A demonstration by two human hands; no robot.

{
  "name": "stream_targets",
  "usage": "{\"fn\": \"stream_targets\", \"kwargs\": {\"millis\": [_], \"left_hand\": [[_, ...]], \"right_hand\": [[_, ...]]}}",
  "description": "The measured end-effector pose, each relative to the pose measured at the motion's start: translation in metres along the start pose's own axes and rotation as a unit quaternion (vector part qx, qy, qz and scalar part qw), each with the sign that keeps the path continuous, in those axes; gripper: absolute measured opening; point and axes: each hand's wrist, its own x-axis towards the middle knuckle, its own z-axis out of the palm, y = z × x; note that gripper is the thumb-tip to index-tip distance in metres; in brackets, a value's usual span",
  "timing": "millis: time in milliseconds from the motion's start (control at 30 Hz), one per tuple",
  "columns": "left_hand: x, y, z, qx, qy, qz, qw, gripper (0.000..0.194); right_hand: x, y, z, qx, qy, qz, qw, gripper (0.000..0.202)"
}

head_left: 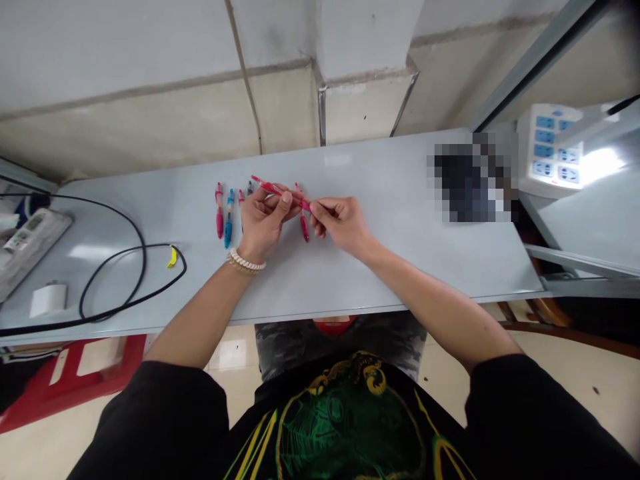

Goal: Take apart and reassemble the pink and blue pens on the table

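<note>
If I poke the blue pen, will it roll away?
The blue pen might roll sideways, since it looks slim and tube-shaped. It may slide easily, because the table looks smooth and shiny. It's probably stiff: its body looks straight.

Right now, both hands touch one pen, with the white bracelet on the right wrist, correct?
No: the head view shows the white bracelet on the left wrist, not the right. The left hand and right hand do both touch one pen.
</note>
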Motion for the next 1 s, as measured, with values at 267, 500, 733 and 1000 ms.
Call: {"fn": "stream_targets", "kwargs": {"millis": [267, 500, 733, 1000], "left_hand": [[-0.002, -0.005, 0.006, -0.069, 0.095, 0.006, 0.993, 0.042], [0.001, -0.005, 0.003, -0.064, 0.089, 0.018, 0.994, 0.036], [0.001, -0.006, 0.002, -0.072, 0.069, 0.012, 0.995, 0.031], [0.003, -0.008, 0.001, -0.079, 0.065, 0.000, 0.995, 0.035]], "right_hand": [[0.005, 0.013, 0.006, -0.115, 0.100, -0.130, 0.980, 0.035], [0.005, 0.017, 0.005, -0.069, 0.071, -0.053, 0.994, 0.050], [0.007, 0.014, 0.003, -0.010, 0.075, -0.026, 0.997, 0.053], [0.005, 0.008, 0.004, -0.027, 0.065, -0.024, 0.997, 0.045]]}}
